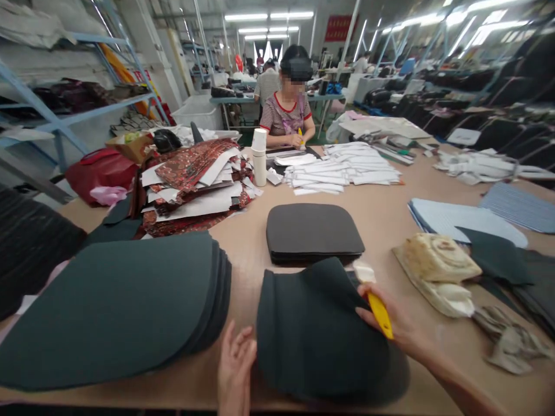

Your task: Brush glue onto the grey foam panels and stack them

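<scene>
Tabletop [381, 219]; dark piece [316, 335] between hands.

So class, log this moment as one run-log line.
left hand: open, at edge of dark sheet | right hand: grips yellow brush, on sheet | ahead: black pad stack | table

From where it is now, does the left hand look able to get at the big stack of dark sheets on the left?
Probably yes. The left hand is open at the table's near edge, the stack lies just to its left, and only bare table shows between them.
</scene>
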A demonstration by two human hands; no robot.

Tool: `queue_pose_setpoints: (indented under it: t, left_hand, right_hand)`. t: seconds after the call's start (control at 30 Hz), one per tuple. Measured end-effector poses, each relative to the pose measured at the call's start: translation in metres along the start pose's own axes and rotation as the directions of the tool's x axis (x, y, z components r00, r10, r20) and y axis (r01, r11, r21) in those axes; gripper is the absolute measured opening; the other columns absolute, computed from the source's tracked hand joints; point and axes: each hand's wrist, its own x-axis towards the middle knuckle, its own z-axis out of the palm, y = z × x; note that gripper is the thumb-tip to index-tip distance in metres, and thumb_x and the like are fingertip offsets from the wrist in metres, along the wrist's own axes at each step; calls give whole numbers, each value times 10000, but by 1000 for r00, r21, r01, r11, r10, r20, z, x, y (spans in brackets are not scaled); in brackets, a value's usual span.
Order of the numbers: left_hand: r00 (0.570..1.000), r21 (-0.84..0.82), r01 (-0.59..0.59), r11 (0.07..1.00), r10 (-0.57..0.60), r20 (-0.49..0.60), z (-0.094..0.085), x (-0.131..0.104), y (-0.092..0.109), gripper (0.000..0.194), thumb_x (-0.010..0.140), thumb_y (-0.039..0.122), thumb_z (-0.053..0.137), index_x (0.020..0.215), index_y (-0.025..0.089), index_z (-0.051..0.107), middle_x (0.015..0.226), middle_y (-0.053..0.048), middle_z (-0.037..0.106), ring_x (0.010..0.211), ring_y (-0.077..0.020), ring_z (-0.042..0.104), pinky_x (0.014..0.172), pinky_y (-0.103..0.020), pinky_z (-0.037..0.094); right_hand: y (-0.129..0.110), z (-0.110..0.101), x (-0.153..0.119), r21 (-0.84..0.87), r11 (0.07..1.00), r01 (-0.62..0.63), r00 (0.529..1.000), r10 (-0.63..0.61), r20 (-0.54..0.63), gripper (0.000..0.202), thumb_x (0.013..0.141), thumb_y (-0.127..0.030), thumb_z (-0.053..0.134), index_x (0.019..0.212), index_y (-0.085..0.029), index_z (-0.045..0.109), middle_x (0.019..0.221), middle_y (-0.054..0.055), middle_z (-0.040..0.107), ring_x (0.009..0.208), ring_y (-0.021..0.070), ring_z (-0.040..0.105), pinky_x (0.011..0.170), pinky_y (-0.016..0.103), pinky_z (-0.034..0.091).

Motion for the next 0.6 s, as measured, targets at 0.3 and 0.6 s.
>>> queue_pose_setpoints:
  t: [0.3,0.6]
  left_hand:
    - [989,333,27,942,-73,126,67,9,10,728,736,511,570,1327,141,359,996,-82,592,829,-176,618,825,-354,494]
    - [980,592,-180,786,88,180,74,10,-7,684,759,124,477,1402,155,244,1251,-149,528,1160,-255,518,976,-447,422]
  right_hand:
    - [99,-24,-41,-167,968,-186,967,151,-205,327,761,-474,578,923,-207,482,805,32,573,665,178,578,613,289,470]
    - [113,-15,-56,-166,954,-251,959,222,-173,357,773,-512,509,958,-206,514,813,53,614,672,198,612,592,290,472]
